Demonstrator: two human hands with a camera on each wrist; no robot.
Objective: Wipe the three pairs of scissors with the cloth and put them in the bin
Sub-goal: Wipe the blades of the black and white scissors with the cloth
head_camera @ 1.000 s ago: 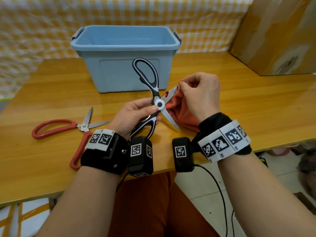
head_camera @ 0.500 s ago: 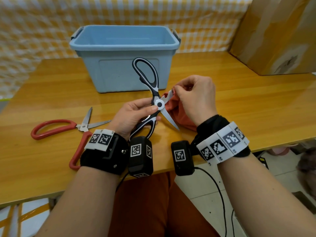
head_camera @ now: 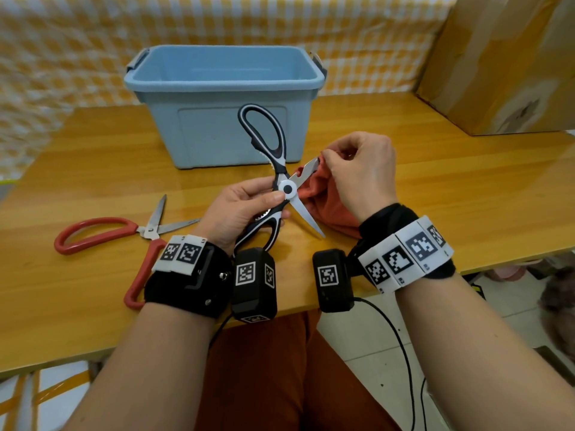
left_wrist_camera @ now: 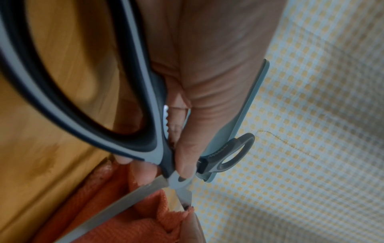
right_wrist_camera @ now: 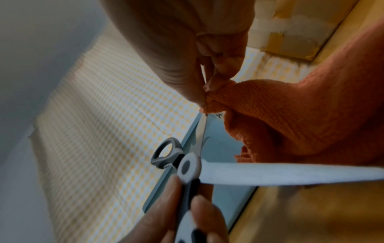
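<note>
Your left hand [head_camera: 245,209] grips the black-and-white scissors [head_camera: 281,178] at frame centre, before the bin [head_camera: 224,85]. Your right hand [head_camera: 361,175], pinching the cloth [head_camera: 317,194], has slid back out to the blade tip: wiping unfinished.

The head view looks down over the table [head_camera: 466,188]; both wrist views, close in, share the scissors' pivot [right_wrist_camera: 188,167].
</note>
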